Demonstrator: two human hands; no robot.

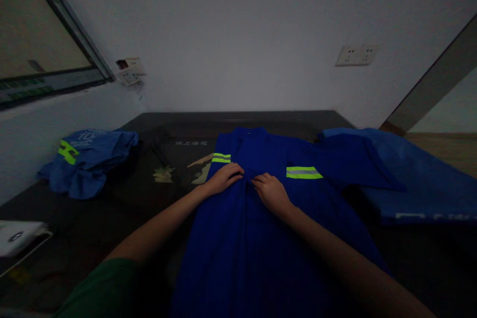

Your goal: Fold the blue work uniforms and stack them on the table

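Note:
A blue work garment (298, 228) with yellow-green reflective strips lies spread on a dark table, its collar toward the wall. My left hand (225, 178) rests on the left front panel, its fingertips pinching the cloth near the front opening. Just across the opening, my right hand (272, 191) has its fingers curled on the other front edge, thumb and fingers closed on the fabric. A small fold of cloth rises between the two hands. The garment's right sleeve (365, 164) stretches out to the right.
A crumpled blue garment (97, 159) lies at the left of the dark table (238, 117). Near the left edge sits a white device (20, 236) with a cable. At right is a flat blue item (417, 179). Wall sockets (357, 55) are on the wall behind.

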